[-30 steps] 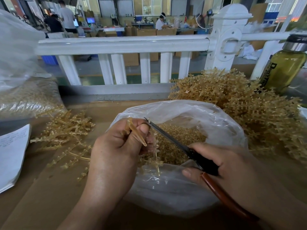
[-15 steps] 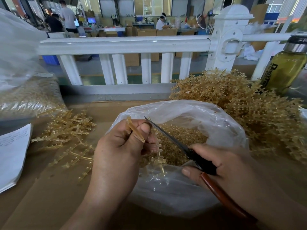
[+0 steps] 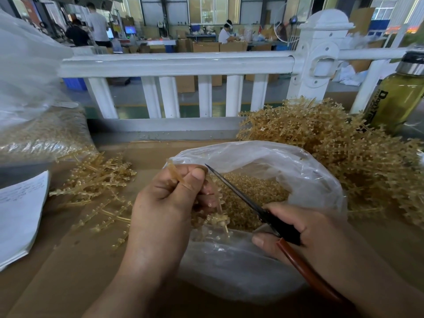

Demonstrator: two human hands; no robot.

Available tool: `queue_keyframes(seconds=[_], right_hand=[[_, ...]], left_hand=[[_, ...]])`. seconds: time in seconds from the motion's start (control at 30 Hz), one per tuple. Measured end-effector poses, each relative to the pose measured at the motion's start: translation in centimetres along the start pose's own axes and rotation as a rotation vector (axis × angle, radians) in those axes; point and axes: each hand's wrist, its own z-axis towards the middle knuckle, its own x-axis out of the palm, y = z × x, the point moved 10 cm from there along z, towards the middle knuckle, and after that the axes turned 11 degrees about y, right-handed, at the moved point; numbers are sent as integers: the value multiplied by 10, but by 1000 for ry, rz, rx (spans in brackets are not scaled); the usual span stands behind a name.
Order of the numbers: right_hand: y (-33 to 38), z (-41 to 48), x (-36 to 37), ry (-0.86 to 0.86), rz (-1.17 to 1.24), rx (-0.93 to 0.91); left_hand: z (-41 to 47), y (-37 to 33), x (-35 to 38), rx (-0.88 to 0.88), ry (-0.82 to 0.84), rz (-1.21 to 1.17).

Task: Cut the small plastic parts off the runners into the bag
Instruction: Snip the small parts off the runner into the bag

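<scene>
The left hand has its grip clenched on an amber translucent plastic runner, pinched between the thumb and curled fingers. The runner's upper end juts out above the thumb. Its lower branches, with small parts on them, hang below the fingers over the open mouth of the clear plastic bag.

The right hand has its grip wrapped round black-bladed scissors with a reddish-brown handle. The blades slant up and to the left across the bag's mouth, and their point sits just beside the left thumb. Whether the blades are parted cannot be told. A bed of cut amber parts lies inside the bag under the blades.

The bag rests on the brown cardboard-covered table. Behind it to the right is a tall heap of uncut amber runners, and to the left a thinner scatter of runners.

An olive-green bottle with a steel collar stands at the far right. Black lettering runs up its side, starting with a capital D; the rest is unreadable. A white paper stack at the left edge carries faint handwriting, too faint to read. Behind the stack stands a large clear sack holding amber pieces. A white railing runs along the far side of the table.
</scene>
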Motion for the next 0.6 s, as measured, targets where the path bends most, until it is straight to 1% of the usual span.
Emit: queue_keyframes(seconds=[0.07,0.13,0.2,0.3,0.4,0.5,0.6], right_hand=[[-5,1,0,-10,16,5],[-7,1,-2,-26,76,5],[-7,1,-3,-58,267,-15],[-6,2,3,-61,705,-78],[5,4,17,-2,879,-151],[15,4,25,20,1017,-241],[14,4,23,-47,1157,-282]], left_hand=[[2,3,-1,-19,4,-90],[2,8,-2,-45,-1,-131],[1,13,-1,-85,9,-150],[-1,20,-1,-127,11,-194],[-4,18,5,-101,23,-215],[-8,14,22,-59,101,-244],[-10,9,43,-18,235,-292]])
